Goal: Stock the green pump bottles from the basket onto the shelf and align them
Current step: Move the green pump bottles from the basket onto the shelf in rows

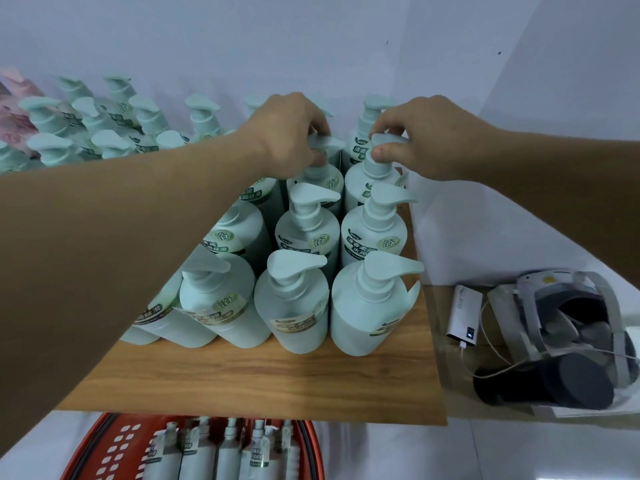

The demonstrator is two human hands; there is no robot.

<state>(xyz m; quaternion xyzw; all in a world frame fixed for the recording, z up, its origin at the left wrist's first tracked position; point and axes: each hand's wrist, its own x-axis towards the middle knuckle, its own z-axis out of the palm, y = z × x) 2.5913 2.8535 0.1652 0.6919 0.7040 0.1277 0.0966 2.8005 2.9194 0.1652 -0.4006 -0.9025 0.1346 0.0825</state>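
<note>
- The left hand (291, 133) is curled round the pump head of a green pump bottle (317, 178) at the back of the shelf (263, 379); the right hand (412, 136) pinches the pump of the neighbouring bottle (363, 181) between thumb and fingertips
- The step appears to be aligning this back pair; best done by turning each pump so its spout points right like the rows in front, while keeping the bodies upright and touching their neighbours
- Twist gently at the collar rather than pressing down, or the pump may dispense; avoid nudging the front rows off line
- The red basket (104, 452) sits below the shelf's front edge, with several bottles (228, 452) left lying in it; so stocking seems unfinished
- To the right, a clear bag (571, 344) holds a headset-like device, with a power bank (465, 317) beside it
</note>
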